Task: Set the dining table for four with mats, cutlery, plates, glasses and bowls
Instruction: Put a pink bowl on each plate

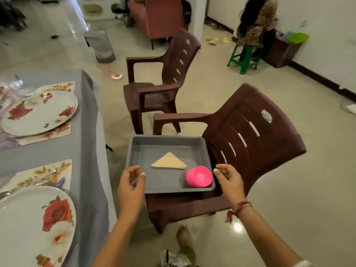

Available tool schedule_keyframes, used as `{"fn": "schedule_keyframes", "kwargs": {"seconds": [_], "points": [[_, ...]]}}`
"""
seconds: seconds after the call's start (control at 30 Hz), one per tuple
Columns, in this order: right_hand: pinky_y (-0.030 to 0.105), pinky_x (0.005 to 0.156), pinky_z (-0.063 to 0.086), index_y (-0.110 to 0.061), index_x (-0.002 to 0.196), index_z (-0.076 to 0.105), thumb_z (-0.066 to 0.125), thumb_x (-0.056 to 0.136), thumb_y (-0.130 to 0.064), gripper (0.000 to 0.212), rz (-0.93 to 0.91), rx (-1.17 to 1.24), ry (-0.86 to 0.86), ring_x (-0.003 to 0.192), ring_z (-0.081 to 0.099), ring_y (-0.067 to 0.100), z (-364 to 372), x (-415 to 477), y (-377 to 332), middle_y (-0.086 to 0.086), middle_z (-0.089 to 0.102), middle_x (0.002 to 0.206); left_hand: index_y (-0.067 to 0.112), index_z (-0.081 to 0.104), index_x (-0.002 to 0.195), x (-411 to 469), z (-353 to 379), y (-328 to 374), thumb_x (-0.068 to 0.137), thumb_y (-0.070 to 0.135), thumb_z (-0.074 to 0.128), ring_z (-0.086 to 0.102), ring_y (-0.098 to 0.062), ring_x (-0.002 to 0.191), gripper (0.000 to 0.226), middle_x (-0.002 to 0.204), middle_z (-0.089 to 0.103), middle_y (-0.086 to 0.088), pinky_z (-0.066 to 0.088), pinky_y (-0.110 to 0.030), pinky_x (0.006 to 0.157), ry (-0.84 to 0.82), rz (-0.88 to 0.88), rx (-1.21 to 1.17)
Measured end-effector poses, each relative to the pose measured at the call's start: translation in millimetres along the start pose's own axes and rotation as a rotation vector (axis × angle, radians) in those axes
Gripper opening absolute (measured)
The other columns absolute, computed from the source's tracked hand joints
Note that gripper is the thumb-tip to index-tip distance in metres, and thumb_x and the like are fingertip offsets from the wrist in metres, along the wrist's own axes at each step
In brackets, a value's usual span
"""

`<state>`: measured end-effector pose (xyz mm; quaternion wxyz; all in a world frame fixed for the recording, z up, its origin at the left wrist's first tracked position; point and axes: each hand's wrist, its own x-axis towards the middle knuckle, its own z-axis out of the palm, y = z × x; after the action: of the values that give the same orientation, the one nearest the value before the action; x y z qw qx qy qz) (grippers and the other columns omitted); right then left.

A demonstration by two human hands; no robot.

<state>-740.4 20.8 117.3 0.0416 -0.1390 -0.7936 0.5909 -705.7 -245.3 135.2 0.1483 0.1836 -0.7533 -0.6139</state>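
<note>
The tray (163,183) is grey, the bowl (199,176) pink, the napkin (169,161) beige, both chairs (250,135) dark brown, the tablecloth (90,132) grey, the plates (28,218) white with red roses, the mats (38,173) cream with orange-brown leaves, the stool (245,56) green, and the wrist thread (243,205) red.

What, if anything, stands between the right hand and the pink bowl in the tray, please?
Only the low rim of the tray lies between the right hand and the pink bowl; nothing else visible does. The folded napkin lies farther left, out of the way.
</note>
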Motion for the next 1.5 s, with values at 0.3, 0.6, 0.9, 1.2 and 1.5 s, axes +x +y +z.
{"fn": "schedule_keyframes", "kwargs": {"seconds": [0.3,0.6,0.9,1.2,1.5], "points": [[0.008,0.070,0.046,-0.017,0.100,0.061,0.061,0.089,-0.008,0.015,0.103,-0.178,-0.213,0.085,0.058,0.004,20.5,133.7,58.5,-0.008,0.062,0.090,0.020,0.055,0.104,76.8,110.0,-60.7,0.092,0.011,0.057,0.055,-0.003,0.098,0.015,0.104,0.057,0.007,0.042,-0.007,0.072,-0.086,-0.211,0.110],[0.034,0.103,0.040,-0.013,0.131,0.049,0.066,0.082,-0.004,0.052,0.100,-0.583,-0.591,0.114,0.051,0.022,49.5,219.7,160.5,0.008,0.046,0.127,0.032,0.053,0.098,101.5,185.0,-143.3,0.089,0.011,0.061,0.056,-0.012,0.105,0.025,0.111,0.057,0.001,0.049,-0.033,0.090,-0.132,-0.351,0.277],[0.040,0.107,0.038,-0.021,0.149,0.020,0.058,0.086,-0.003,0.075,0.164,-0.929,-0.987,0.132,0.041,0.028,95.8,256.9,226.1,0.009,0.034,0.149,0.015,0.021,0.147,102.6,265.8,-217.0,0.075,0.033,0.078,0.035,-0.026,0.134,0.094,0.147,0.026,-0.009,0.032,-0.033,0.106,-0.573,-0.607,0.543],[0.029,0.088,0.046,-0.014,0.122,0.060,0.051,0.090,-0.009,0.034,0.171,-0.807,-0.850,0.105,0.061,0.027,107.8,272.4,243.9,0.011,0.066,0.116,0.021,0.016,0.148,100.0,280.5,-249.8,0.081,0.022,0.069,0.045,-0.024,0.125,0.086,0.137,0.041,-0.005,0.045,-0.029,0.093,-0.619,-0.725,0.454],[0.023,0.077,0.044,-0.020,0.095,0.066,0.066,0.084,-0.012,0.014,0.280,-0.364,-0.638,0.090,0.060,0.015,90.5,258.8,187.2,-0.005,0.066,0.091,0.025,0.029,0.139,114.1,261.8,-194.2,0.082,0.019,0.065,0.052,-0.021,0.109,0.068,0.119,0.049,0.001,0.051,-0.036,0.089,-0.491,-0.678,0.367]]}}
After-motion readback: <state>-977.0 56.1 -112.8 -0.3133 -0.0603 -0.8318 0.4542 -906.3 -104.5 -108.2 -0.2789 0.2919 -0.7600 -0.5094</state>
